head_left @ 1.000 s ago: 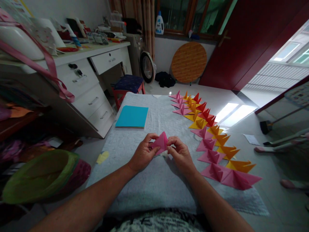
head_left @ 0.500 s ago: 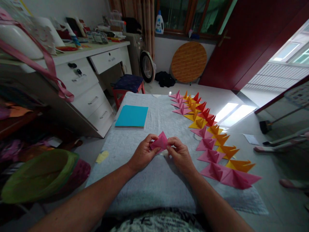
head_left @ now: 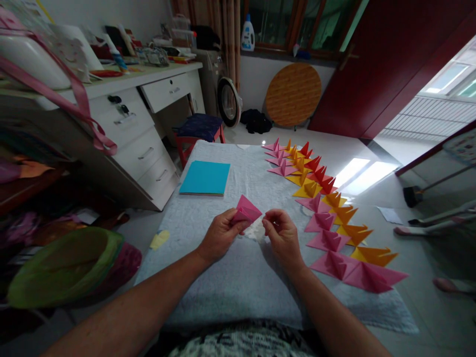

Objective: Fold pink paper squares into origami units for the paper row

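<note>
My left hand (head_left: 221,232) pinches a pink folded origami paper (head_left: 248,210) between thumb and fingers, above the cloth-covered table (head_left: 219,292). The paper's right-hand point sticks out toward my right hand (head_left: 280,233). That hand is just beside the point, apart from it, its fingers curled in with thumb and forefinger close together and nothing visible in them. Rows of folded origami cranes stand along the table's right side: pink ones (head_left: 327,240), yellow-orange ones (head_left: 355,233) and red ones (head_left: 322,176). A stack of square paper with a blue sheet (head_left: 206,177) on top lies at the back left.
A yellow scrap (head_left: 159,239) lies near the table's left edge. Left of the table is a bin with a green liner (head_left: 22,282), with white drawers (head_left: 139,148) behind. A stool (head_left: 199,126) stands beyond the far left corner. Another person's feet (head_left: 405,231) show at the right.
My right hand has let go of the pink paper and moved slightly right. My left hand has turned the paper, so its point now faces right.
</note>
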`<state>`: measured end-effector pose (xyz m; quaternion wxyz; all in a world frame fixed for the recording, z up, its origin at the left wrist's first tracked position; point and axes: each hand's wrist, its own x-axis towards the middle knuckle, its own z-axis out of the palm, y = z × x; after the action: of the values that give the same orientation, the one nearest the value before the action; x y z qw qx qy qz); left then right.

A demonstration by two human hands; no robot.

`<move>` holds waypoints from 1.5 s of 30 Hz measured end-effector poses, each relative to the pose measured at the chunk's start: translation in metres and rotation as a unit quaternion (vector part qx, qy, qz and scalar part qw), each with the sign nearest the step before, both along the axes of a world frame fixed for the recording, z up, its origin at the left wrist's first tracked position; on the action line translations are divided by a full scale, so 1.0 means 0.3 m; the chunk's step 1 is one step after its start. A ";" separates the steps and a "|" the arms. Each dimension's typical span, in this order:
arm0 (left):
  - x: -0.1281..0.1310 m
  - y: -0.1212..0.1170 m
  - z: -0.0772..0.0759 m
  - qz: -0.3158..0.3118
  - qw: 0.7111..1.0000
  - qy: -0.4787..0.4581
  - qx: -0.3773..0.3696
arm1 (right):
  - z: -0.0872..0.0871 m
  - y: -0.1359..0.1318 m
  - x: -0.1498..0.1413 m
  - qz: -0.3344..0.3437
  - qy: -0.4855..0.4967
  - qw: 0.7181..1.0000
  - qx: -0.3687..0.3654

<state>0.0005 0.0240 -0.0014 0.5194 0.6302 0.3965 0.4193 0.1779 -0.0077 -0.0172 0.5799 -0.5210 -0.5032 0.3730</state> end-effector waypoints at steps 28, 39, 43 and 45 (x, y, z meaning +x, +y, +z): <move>-0.015 0.001 -0.007 -0.024 0.971 0.073 0.227 | 0.044 -0.022 -0.010 0.050 -0.147 0.975 0.161; -0.027 -0.001 -0.020 -0.028 0.975 0.060 0.212 | 0.047 -0.026 -0.009 0.053 -0.213 0.951 0.216; -0.027 0.002 -0.018 -0.026 0.975 0.053 0.213 | 0.045 -0.029 -0.008 0.061 -0.217 0.948 0.226; -0.025 -0.002 -0.018 -0.020 0.979 0.050 0.195 | 0.044 -0.030 -0.009 0.067 -0.217 0.946 0.231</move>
<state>-0.0071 0.0235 -0.0070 0.3743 0.7474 0.3202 0.4458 0.1752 -0.0168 -0.0039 0.5344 -0.4061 -0.7233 0.1623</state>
